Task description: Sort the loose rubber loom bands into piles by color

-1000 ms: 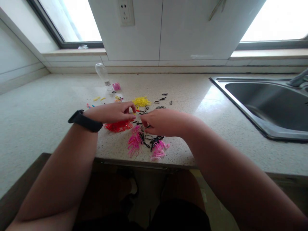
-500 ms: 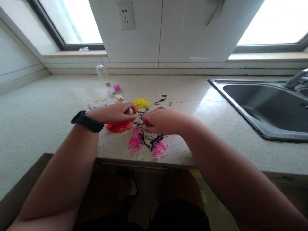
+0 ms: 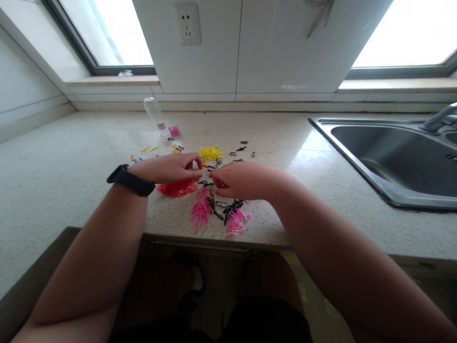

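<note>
Fingers (image 3: 218,175) of my right hand (image 3: 244,181) curl closer than one second ago, near black bands (image 3: 233,207); whether they grip one, I cannot tell. My left hand (image 3: 171,167), loosely open, is beside red bands (image 3: 176,189); handling seems little advanced.

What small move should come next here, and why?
Perhaps the right hand should draw aside the loose black band beside it: other black bands lie scattered about, whereas the red pile and yellow pile look gathered by colour. Whether the hand holds anything is hidden.
</note>
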The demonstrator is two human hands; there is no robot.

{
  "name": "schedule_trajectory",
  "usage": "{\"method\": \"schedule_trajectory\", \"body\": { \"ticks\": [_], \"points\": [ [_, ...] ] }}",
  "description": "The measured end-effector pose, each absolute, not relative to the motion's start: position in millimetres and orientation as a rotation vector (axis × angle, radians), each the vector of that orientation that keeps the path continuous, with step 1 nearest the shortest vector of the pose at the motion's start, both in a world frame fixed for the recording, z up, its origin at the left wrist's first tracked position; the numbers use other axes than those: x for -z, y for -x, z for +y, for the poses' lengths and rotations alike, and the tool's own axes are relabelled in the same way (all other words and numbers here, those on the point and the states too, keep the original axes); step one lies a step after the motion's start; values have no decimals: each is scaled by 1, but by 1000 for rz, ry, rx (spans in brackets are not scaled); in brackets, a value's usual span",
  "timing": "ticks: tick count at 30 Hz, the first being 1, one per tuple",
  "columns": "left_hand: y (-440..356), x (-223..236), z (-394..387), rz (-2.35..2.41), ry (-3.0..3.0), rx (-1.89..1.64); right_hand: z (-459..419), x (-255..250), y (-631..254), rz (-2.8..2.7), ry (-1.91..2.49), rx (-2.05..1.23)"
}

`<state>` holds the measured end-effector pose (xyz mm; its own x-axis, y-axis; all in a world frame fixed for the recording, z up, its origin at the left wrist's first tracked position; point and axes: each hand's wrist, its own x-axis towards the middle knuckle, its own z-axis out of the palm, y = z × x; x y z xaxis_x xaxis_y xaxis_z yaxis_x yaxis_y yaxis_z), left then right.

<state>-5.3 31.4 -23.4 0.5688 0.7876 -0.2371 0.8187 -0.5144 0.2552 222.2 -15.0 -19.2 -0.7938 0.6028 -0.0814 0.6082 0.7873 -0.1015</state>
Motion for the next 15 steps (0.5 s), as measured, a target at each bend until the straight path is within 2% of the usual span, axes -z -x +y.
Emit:
{"method": "schedule_trajectory", "body": {
  "ticks": [15],
  "points": [
    [4,21,29,1310,-2484,137,-16,19,-223,2932,-991,198]
  ]
}}
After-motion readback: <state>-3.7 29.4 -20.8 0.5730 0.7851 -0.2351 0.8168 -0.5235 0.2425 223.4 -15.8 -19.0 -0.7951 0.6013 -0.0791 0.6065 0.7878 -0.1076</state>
